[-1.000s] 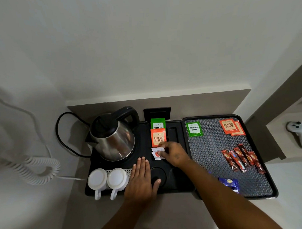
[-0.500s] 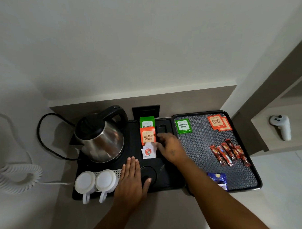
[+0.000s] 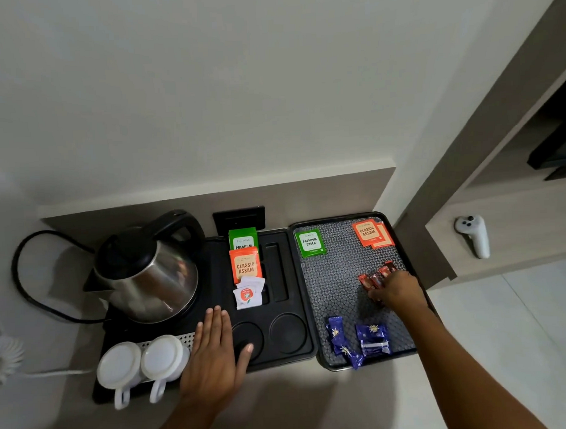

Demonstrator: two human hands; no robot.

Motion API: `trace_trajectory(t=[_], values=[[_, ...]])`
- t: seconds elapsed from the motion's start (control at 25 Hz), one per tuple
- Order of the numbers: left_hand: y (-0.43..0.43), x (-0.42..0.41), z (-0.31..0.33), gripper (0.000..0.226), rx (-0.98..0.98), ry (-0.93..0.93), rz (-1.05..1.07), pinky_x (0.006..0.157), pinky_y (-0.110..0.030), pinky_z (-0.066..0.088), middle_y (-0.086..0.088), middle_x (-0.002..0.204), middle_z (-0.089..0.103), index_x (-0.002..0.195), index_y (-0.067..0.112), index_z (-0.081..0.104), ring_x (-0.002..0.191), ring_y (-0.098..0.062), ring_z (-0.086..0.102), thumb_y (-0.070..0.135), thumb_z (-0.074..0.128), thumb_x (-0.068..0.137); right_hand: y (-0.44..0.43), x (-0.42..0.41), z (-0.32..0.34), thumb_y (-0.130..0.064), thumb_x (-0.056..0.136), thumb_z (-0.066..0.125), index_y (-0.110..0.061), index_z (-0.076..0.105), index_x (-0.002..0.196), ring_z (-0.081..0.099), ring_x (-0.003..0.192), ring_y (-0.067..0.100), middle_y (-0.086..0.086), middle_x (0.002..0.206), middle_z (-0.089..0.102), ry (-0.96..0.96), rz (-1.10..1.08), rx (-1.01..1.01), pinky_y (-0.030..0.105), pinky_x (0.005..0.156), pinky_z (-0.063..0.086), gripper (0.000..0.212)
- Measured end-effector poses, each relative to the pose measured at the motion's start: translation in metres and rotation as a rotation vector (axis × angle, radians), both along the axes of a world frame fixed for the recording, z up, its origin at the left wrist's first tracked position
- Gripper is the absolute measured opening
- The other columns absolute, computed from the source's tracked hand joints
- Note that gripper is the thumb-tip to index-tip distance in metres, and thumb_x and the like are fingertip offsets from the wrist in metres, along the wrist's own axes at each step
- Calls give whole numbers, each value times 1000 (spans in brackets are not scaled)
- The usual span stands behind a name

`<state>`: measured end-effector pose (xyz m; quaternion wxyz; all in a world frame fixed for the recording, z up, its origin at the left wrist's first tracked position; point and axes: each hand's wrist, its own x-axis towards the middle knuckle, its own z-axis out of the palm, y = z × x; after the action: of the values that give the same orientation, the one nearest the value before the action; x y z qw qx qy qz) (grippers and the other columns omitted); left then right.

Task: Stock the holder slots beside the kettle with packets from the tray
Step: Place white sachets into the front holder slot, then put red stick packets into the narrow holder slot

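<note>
Head view: table [image 3: 362, 401] carries a black holder [image 3: 280, 349] with a steel kettle [image 3: 149, 270] and a patterned tray [image 3: 335, 276] beside it. Left hand [image 3: 216, 354] lies flat, fingers together, on the holder's front. Right hand [image 3: 398, 290] rests on the tray's red sachets [image 3: 370, 280]; its grip I cannot tell. Green, orange and white packets [image 3: 245, 267] stand in the slots.

One kettle [image 3: 145, 270], two cups [image 3: 142, 363], two hands [image 3: 213, 358].

The right hand [image 3: 398, 290] has left the holder slots for the tray's red sachets [image 3: 374, 280].
</note>
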<state>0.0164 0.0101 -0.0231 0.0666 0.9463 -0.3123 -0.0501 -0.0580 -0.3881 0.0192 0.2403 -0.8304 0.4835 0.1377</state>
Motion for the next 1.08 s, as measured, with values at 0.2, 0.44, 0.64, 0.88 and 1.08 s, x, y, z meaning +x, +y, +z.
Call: trace_trajectory(t=[0.2,0.44,0.64,0.88,1.08], values=[[-1,-1,4,83,15,-2,3,116,-47,11,-24,156,24,146,-7,28,146,-32,14,59,21,96,4,11,-3,-30,67,85,-2,70,92,69,91,31,18,97,72,11,-30,19,34,78,54,41],[-1,-1,5,83,24,1,2,116,-47,11,-24,156,24,146,-7,27,146,-32,13,59,19,96,8,12,-3,-24,72,78,-1,67,94,68,92,33,18,97,71,-4,-58,42,37,80,56,34],[-2,-1,6,82,23,-15,6,116,-44,8,-24,155,25,146,-7,29,146,-33,15,58,23,95,7,17,6,-23,64,89,-2,66,90,70,87,30,16,96,72,34,-97,120,36,76,58,40],[-2,-1,6,81,2,-25,21,115,-45,8,-24,156,23,146,-6,29,146,-33,15,56,31,94,32,57,27,-15,68,87,-6,70,84,69,72,24,13,83,72,-212,-206,371,40,65,59,25],[1,1,1,79,-6,-6,14,115,-46,11,-24,154,29,145,-6,32,145,-35,19,55,33,96,102,152,37,-14,65,88,-14,68,74,70,77,24,16,95,74,-386,-150,529,37,73,60,22]])
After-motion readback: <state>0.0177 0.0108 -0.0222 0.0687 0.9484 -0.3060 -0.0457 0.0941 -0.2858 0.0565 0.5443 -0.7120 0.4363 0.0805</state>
